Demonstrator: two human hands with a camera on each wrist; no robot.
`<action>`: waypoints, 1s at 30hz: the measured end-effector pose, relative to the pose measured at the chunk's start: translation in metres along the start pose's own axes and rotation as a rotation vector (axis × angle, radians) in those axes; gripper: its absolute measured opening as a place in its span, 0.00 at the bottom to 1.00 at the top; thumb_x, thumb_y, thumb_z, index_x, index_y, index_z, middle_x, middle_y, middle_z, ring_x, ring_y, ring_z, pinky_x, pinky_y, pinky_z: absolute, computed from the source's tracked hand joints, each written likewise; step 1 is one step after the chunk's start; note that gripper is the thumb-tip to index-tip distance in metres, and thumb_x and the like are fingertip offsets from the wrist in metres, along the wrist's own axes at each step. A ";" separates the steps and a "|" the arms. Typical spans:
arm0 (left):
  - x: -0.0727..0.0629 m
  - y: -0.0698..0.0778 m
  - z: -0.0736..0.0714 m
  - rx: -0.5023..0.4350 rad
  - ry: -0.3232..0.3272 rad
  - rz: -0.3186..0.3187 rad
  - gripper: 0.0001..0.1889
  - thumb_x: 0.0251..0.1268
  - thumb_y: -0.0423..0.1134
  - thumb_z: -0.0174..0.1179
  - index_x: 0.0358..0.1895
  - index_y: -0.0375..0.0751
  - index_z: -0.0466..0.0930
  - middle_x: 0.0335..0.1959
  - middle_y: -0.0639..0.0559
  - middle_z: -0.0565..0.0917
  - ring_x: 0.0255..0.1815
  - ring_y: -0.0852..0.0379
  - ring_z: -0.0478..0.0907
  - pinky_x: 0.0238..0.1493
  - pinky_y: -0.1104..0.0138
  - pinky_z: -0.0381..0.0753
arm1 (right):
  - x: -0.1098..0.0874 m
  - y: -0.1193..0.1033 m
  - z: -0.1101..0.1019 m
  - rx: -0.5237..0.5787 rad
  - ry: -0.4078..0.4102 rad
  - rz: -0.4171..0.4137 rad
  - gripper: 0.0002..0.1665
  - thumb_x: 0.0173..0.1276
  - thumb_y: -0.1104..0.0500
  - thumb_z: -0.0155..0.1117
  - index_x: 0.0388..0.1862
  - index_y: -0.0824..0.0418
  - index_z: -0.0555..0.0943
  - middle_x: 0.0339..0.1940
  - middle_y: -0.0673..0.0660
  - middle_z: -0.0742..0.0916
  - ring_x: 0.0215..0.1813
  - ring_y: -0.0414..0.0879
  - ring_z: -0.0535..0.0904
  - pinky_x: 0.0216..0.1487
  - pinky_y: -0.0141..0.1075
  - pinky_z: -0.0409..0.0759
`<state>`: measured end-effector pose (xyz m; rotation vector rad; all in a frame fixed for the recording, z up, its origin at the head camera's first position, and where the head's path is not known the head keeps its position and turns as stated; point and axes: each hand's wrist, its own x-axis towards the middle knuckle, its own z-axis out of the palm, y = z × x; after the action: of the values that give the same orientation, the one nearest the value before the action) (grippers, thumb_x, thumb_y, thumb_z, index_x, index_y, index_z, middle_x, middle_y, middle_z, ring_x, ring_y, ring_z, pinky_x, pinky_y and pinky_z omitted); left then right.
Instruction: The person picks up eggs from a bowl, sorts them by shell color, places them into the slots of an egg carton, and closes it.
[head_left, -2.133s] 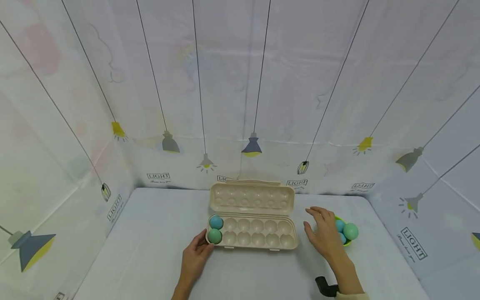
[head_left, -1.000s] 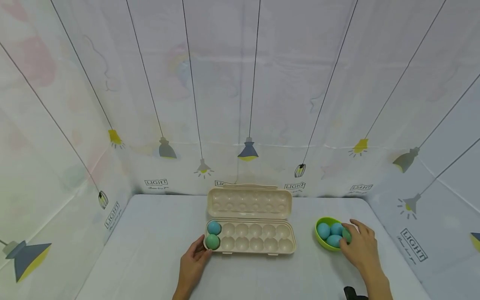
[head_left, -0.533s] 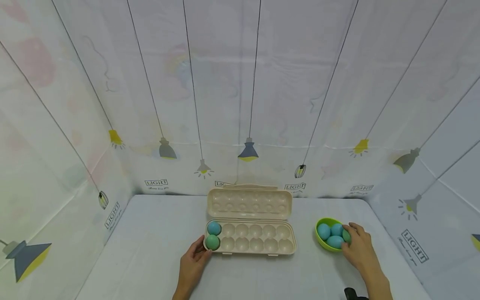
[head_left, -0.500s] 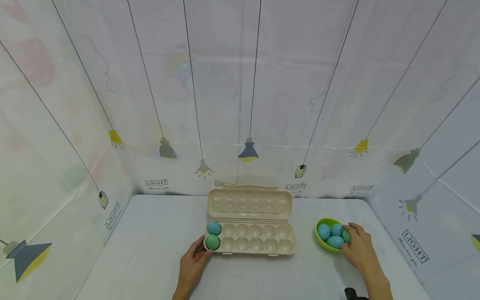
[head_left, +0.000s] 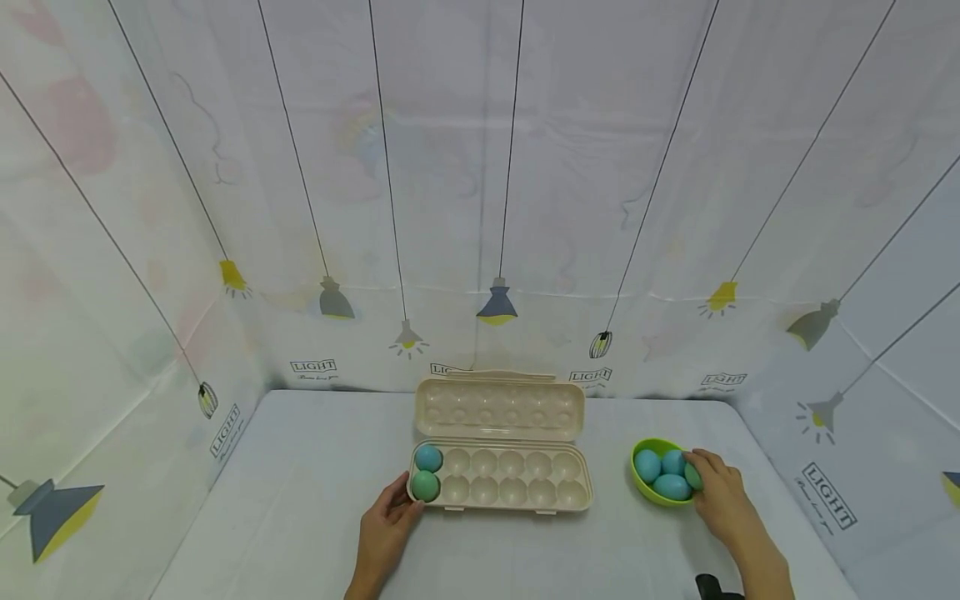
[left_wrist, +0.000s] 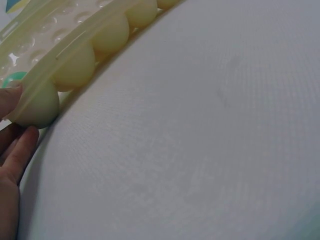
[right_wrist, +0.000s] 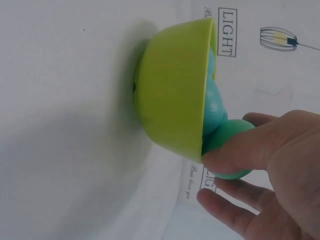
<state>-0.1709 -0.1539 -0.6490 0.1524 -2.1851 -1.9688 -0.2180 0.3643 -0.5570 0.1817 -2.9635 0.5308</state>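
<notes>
A beige egg carton (head_left: 498, 502) lies with its lid up on the white table. In its leftmost column sit a blue egg (head_left: 429, 457) and a green egg (head_left: 425, 487). My left hand (head_left: 385, 533) grips the carton's front left corner, thumb at the rim and fingers lower down in the left wrist view. To the right, a lime-green bowl (right_wrist: 172, 87) holds several blue eggs (head_left: 672, 487). At the bowl's right rim my right hand (head_left: 722, 500) holds another green egg (right_wrist: 230, 137) between thumb and fingers.
The white tabletop (head_left: 315, 467) spreads around the carton and bowl. A pale curtain (head_left: 450, 167) printed with hanging lamps rises behind the table. Near the right wrist is a black object (head_left: 712, 587) at the bottom of the head view.
My right hand has moved right from beside the carton to the bowl and taken hold of the green egg at its rim. The left hand stays on the carton.
</notes>
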 end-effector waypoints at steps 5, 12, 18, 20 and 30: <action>-0.001 -0.002 0.001 0.023 0.016 0.017 0.31 0.61 0.39 0.72 0.67 0.38 0.74 0.54 0.38 0.85 0.51 0.50 0.87 0.48 0.76 0.84 | 0.000 0.000 -0.002 -0.004 -0.002 -0.004 0.36 0.52 0.81 0.54 0.64 0.70 0.73 0.65 0.74 0.71 0.58 0.78 0.67 0.57 0.70 0.71; -0.001 -0.005 0.002 0.036 0.027 0.019 0.30 0.61 0.38 0.72 0.66 0.37 0.75 0.53 0.38 0.85 0.50 0.51 0.87 0.47 0.75 0.85 | -0.002 0.000 -0.002 0.016 0.028 -0.027 0.32 0.51 0.79 0.57 0.60 0.70 0.75 0.63 0.75 0.73 0.56 0.79 0.69 0.55 0.69 0.71; -0.002 -0.002 0.001 0.032 0.018 -0.001 0.30 0.61 0.40 0.72 0.67 0.39 0.75 0.54 0.39 0.85 0.51 0.52 0.87 0.48 0.76 0.84 | -0.004 -0.007 -0.009 0.021 0.073 -0.056 0.29 0.55 0.76 0.65 0.58 0.69 0.75 0.59 0.76 0.75 0.55 0.78 0.72 0.56 0.70 0.72; -0.001 0.000 0.001 0.028 0.010 -0.008 0.31 0.61 0.40 0.71 0.68 0.40 0.74 0.55 0.39 0.85 0.51 0.52 0.87 0.49 0.76 0.84 | -0.004 -0.012 -0.012 0.019 0.062 -0.034 0.29 0.56 0.74 0.66 0.59 0.69 0.74 0.60 0.76 0.75 0.56 0.78 0.72 0.57 0.70 0.71; -0.001 0.000 0.002 0.046 0.023 0.026 0.30 0.62 0.40 0.71 0.67 0.38 0.75 0.54 0.38 0.85 0.52 0.48 0.87 0.48 0.75 0.85 | 0.000 -0.025 -0.017 0.043 -0.016 0.087 0.32 0.67 0.61 0.63 0.68 0.69 0.68 0.65 0.77 0.70 0.65 0.76 0.66 0.64 0.71 0.66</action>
<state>-0.1702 -0.1519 -0.6488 0.1516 -2.2077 -1.8950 -0.2123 0.3469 -0.5330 0.0613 -2.9883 0.6063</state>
